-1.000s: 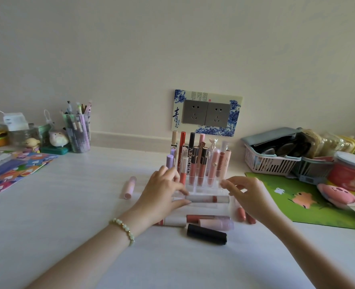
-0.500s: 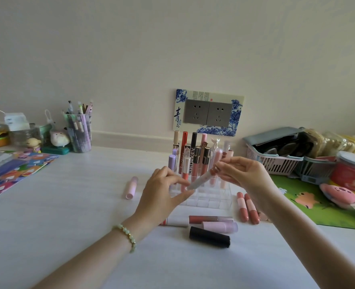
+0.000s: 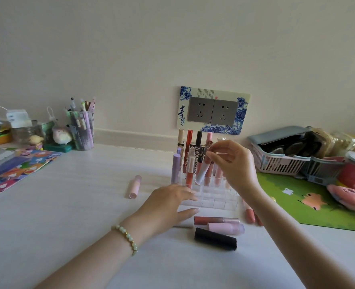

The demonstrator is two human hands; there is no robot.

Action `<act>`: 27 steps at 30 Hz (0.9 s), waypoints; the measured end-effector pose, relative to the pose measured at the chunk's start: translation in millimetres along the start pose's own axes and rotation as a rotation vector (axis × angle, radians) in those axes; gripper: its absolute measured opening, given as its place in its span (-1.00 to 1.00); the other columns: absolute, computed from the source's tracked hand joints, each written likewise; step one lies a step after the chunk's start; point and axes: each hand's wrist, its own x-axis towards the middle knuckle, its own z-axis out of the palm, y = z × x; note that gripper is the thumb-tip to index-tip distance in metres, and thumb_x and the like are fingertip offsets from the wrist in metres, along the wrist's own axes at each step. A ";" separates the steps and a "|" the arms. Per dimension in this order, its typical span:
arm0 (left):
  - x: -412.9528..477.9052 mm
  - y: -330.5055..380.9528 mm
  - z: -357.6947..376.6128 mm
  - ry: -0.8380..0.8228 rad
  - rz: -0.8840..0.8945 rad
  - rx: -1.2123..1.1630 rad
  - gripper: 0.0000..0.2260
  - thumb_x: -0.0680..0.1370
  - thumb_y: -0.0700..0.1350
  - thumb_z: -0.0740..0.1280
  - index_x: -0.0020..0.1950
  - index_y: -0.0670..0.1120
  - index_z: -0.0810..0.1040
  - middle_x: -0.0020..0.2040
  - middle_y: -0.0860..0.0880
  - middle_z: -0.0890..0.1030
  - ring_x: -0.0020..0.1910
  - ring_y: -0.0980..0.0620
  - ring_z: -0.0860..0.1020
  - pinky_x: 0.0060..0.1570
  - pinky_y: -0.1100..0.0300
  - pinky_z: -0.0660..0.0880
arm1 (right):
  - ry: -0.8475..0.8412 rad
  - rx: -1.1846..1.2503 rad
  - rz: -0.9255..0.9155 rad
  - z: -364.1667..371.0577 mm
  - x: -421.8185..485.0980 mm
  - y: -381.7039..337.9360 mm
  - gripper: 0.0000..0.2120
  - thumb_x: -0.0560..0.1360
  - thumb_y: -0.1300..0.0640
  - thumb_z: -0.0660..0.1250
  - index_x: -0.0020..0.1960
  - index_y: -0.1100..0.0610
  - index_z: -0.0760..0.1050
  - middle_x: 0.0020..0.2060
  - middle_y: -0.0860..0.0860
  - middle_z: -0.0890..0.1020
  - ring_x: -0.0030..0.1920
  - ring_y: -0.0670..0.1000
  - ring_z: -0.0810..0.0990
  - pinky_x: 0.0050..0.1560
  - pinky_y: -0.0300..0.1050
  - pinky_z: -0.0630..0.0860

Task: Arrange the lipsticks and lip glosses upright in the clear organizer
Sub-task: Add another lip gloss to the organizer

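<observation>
The clear organizer stands mid-table with several lipsticks and glosses upright in its back rows. My right hand pinches the top of a pale lip gloss, tilted, its lower end over the organizer's cells. My left hand rests on the organizer's front left corner, fingers straight. Loose on the table lie a black lipstick, a pink tube, a rose gloss, a pink lipstick to the left, and coral tubes to the right.
A pen cup and small figurines stand at the back left, beside a colourful booklet. At the right are a green mat, pink baskets and a pink plush. A wall socket is behind the organizer.
My right hand lifted a pale gloss off the table, turned it nearly upright and brought it down over the organizer. My left hand slid down to the organizer's front corner.
</observation>
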 end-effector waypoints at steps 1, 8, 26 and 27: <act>-0.1 -0.1 0.2 0.002 0.003 -0.002 -0.66 0.53 0.18 0.25 0.26 0.12 0.53 0.33 0.21 0.47 0.35 0.24 0.33 0.35 0.25 0.25 | -0.010 -0.009 -0.003 1.8 -0.5 2.1 -0.83 0.37 0.27 0.46 -0.04 0.20 0.59 -0.19 0.00 0.68 -0.20 -0.14 0.67 -0.13 -0.37 0.56; 0.4 -1.7 2.7 0.010 0.015 0.003 -0.66 0.53 0.18 0.26 0.25 0.10 0.54 0.32 0.19 0.48 0.34 0.23 0.35 0.34 0.22 0.29 | -0.034 -0.060 -0.006 9.4 -2.9 12.3 -0.80 0.38 0.26 0.45 0.00 0.21 0.61 -0.22 0.01 0.68 -0.29 -0.24 0.65 -0.23 -0.44 0.53; -0.1 1.6 1.2 0.012 0.044 0.014 -0.70 0.53 0.15 0.27 0.21 0.08 0.56 0.30 0.19 0.49 0.31 0.23 0.37 0.29 0.21 0.33 | -0.045 -0.195 -0.067 18.3 -5.6 21.9 -0.79 0.39 0.21 0.45 0.03 0.16 0.62 -0.13 -0.05 0.62 -0.28 -0.29 0.60 -0.20 -0.49 0.50; -0.2 1.8 1.1 0.016 0.045 0.013 -0.70 0.53 0.14 0.28 0.20 0.08 0.56 0.29 0.19 0.49 0.30 0.23 0.37 0.29 0.22 0.33 | -0.044 -0.201 -0.069 18.5 -5.7 22.0 -0.79 0.39 0.20 0.45 0.03 0.15 0.62 -0.13 -0.05 0.62 -0.28 -0.28 0.60 -0.20 -0.49 0.50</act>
